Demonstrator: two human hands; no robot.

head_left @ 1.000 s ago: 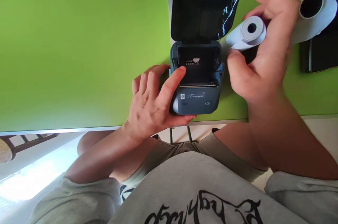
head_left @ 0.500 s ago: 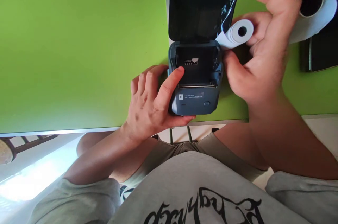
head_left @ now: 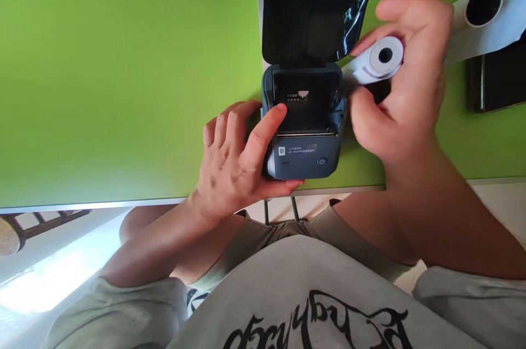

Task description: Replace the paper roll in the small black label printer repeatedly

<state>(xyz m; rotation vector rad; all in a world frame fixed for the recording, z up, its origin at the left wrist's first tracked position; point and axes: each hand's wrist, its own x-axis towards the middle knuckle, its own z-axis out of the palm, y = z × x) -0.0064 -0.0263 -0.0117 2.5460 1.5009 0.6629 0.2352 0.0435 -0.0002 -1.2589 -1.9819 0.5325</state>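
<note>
A dark grey label printer [head_left: 304, 152] stands at the table's front edge, its black lid [head_left: 310, 26] swung up and back. My left hand [head_left: 238, 157] grips the printer's left side, thumb along the front edge and index fingertip at the rim of the paper bay [head_left: 304, 110]. No roll sits in that bay. Just right of the printer, my right hand [head_left: 406, 75] holds a small white paper roll [head_left: 373, 61] between thumb and fingers. The roll's cored end faces up toward me; its far end is partly hidden by the lid and hand.
At the far right a larger white roll [head_left: 509, 15] with a wide dark core rests by a black case-like object [head_left: 503, 80]. Everything stands on a green table [head_left: 123, 75] with a pale front edge. My lap is just below that edge.
My right hand has curled its fingers in, and the small paper roll has shifted slightly right and down, turning a little. My left hand and the printer have stayed put.
</note>
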